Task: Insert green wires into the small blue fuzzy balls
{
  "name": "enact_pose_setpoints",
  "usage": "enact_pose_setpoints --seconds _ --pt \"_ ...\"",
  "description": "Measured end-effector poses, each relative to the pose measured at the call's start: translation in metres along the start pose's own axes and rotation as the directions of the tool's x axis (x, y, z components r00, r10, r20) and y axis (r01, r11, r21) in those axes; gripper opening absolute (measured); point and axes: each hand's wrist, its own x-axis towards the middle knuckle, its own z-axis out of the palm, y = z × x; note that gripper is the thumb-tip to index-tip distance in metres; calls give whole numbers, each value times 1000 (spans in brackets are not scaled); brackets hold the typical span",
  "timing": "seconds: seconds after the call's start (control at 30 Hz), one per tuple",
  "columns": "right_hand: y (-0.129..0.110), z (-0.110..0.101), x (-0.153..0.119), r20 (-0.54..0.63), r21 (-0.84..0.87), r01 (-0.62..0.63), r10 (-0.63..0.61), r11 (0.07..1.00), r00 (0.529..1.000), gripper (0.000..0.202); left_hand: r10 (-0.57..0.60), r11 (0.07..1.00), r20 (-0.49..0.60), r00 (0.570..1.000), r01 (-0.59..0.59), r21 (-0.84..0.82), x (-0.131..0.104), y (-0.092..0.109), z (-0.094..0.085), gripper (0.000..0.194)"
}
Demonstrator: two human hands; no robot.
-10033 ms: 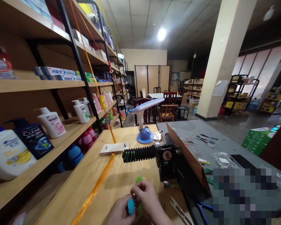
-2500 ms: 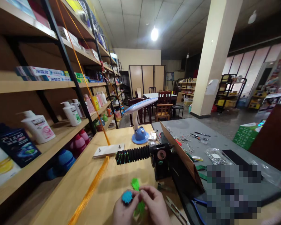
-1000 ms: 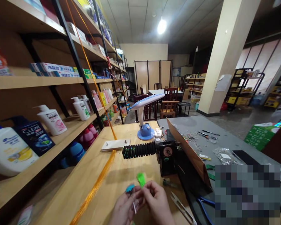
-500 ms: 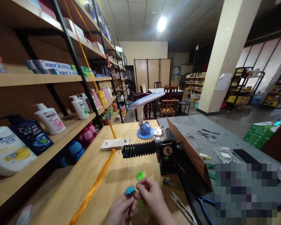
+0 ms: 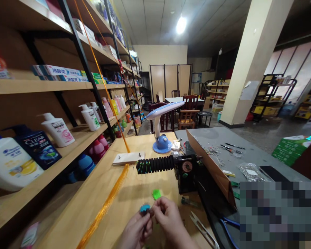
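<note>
My left hand [image 5: 137, 229] is closed on a small dark piece topped with a blue tuft [image 5: 145, 208], held above the wooden table [image 5: 103, 221]. Close against it, my right hand [image 5: 167, 215] pinches with thumb and forefinger; whatever lies between those fingertips is too small to make out. Just beyond the right fingers lies a bright green tuft [image 5: 156, 194]. Further off, a ridged black roller [image 5: 157, 164] with green and blue threads tied round its left end juts from a black machine [image 5: 187, 171].
Snips [image 5: 203, 228] and blue-handled pliers [image 5: 229, 230] lie at right. A bundle of orange thread [image 5: 106, 204] runs down the table from a white plate [image 5: 128, 158]. A blue lamp [image 5: 162, 143] stands behind. Cardboard [image 5: 209, 166] rises beside the machine; shelves of bottles line the left.
The view has shifted slightly, so the scene sits a little further right. Both hands stay close together, the left still holding the blue-tufted piece.
</note>
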Motion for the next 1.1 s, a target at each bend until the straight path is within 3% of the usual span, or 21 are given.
enact_pose_setpoints --seconds 0.17,0.47,0.77,1.1 --pt "6 -1 -3 -9 -71 61 -61 996 998 33 37 999 -26 999 -37 20 4 -2 -1 47" --pt "5 3 -12 -27 138 8 -4 990 1000 39 -51 985 -96 994 34 -169 10 -3 0 62" --pt "14 6 -13 -35 85 84 -81 993 996 43 -33 983 -177 984 0 -185 23 -17 -12 60" --pt "11 6 -12 -37 30 100 -99 995 994 37 -30 991 -218 976 0 -137 17 -11 -2 65"
